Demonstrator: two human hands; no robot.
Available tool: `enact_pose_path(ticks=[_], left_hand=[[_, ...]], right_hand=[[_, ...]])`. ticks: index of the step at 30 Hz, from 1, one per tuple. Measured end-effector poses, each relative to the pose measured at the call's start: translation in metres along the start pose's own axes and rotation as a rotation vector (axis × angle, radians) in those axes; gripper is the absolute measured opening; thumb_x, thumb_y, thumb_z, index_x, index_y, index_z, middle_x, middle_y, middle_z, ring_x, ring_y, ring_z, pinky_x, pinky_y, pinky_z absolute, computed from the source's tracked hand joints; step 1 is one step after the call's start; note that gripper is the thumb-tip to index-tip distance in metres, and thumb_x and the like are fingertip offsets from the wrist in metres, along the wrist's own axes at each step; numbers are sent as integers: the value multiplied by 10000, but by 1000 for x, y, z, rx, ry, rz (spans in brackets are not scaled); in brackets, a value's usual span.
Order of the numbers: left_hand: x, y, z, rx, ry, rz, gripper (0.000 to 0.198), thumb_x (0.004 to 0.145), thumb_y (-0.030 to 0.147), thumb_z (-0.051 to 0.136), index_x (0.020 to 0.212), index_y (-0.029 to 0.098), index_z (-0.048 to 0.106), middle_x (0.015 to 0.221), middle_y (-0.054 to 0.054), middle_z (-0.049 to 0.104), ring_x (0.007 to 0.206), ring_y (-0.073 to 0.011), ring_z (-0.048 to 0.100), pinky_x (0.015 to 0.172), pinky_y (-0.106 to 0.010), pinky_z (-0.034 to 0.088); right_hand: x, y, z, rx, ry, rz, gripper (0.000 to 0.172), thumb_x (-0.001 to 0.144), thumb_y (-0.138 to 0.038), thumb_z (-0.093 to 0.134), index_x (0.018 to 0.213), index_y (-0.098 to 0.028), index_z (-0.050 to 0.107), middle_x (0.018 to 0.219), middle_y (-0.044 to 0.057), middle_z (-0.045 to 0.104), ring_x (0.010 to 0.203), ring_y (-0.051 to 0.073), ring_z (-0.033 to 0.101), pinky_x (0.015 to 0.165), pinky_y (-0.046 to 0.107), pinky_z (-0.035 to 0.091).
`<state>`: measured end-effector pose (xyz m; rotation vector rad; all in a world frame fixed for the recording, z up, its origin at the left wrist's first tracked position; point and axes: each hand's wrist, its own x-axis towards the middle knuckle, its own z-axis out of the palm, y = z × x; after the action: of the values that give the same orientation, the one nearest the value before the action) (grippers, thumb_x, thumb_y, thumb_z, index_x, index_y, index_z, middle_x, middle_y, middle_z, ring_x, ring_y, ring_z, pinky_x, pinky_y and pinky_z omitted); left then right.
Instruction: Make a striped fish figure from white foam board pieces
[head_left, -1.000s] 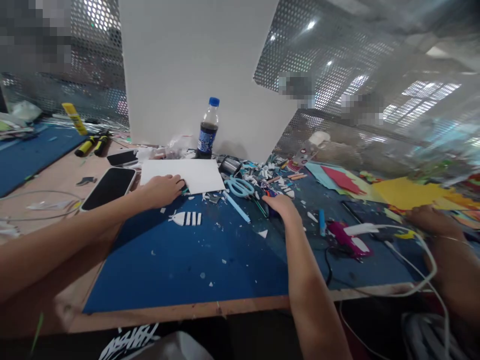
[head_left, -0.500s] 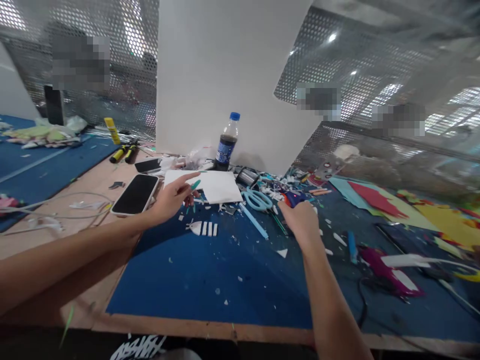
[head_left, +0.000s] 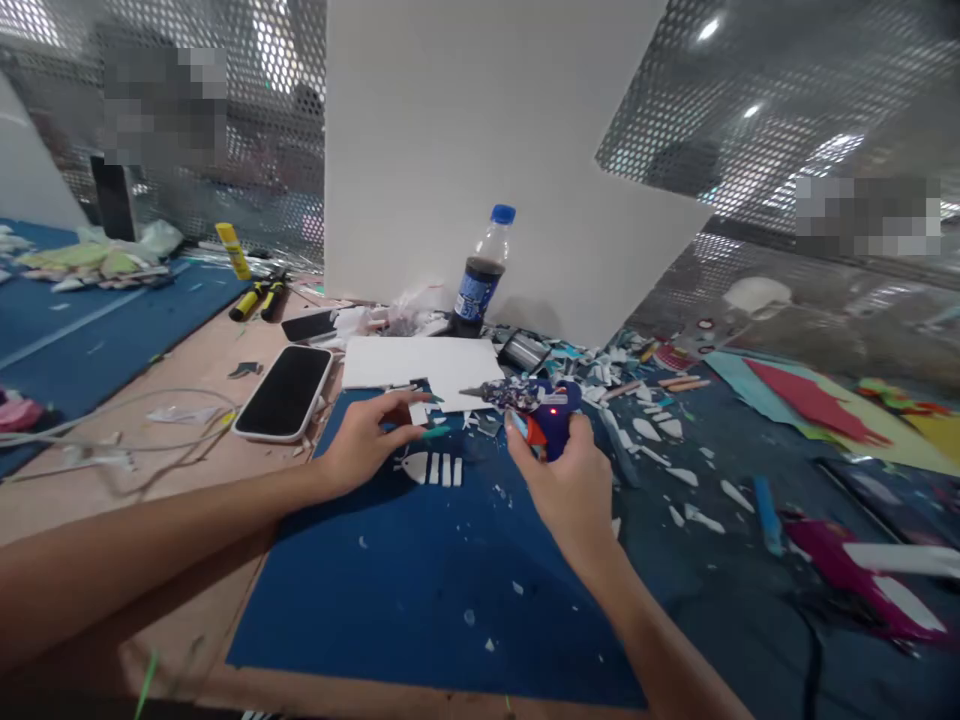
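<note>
My right hand grips a dark blue glue gun with an orange trigger and a lit red light. Its nozzle points left, over the edge of a white sheet. My left hand is held above the blue mat, thumb and fingers apart, with long green nails. Just below its fingertips lies a small white cut-out with a rounded, pointed shape. Several narrow white strips stand in a row to its right.
A phone lies left of the mat, near a cable. Behind the sheet stands a cola bottle before a white board. White scraps litter the right side, with coloured paper and a purple glue gun beyond.
My right hand has lifted the glue gun and brought it left, nozzle toward the sheet. My left hand has come down nearer the white cut-out. The view has shifted slightly.
</note>
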<state>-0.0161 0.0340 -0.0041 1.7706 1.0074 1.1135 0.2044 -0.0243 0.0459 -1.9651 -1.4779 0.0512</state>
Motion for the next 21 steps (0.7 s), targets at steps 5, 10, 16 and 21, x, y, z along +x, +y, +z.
enact_pose_path(ticks=[5,10,16,21], left_hand=[[-2,6,-3,105,-33,100,319,790,364,688,1035,160,681,680,-20,657,596,-126,583,600,-263,519],[1,9,-4,162,-58,182,304,831,332,646,1075,154,678,743,-47,676,653,-135,607,627,-262,528],[1,11,-5,194,-97,192,306,798,314,700,1027,111,693,760,-57,688,685,-137,641,660,-239,533],[1,9,-5,201,-89,199,301,789,308,715,1023,120,693,768,-51,695,679,-126,635,679,-231,537]], right_hand=[[-11,2,9,-124,76,-169,352,758,-545,549,809,-235,389,583,22,558,512,212,565,458,283,371],[-9,11,11,-275,182,-311,253,815,-456,511,838,-214,442,597,39,561,525,211,579,456,283,377],[-4,15,10,-335,260,-514,187,828,-373,519,829,-203,442,551,-6,513,413,144,493,383,242,300],[-3,13,10,-381,319,-633,163,837,-326,514,809,-197,419,518,-21,496,395,139,496,371,222,289]])
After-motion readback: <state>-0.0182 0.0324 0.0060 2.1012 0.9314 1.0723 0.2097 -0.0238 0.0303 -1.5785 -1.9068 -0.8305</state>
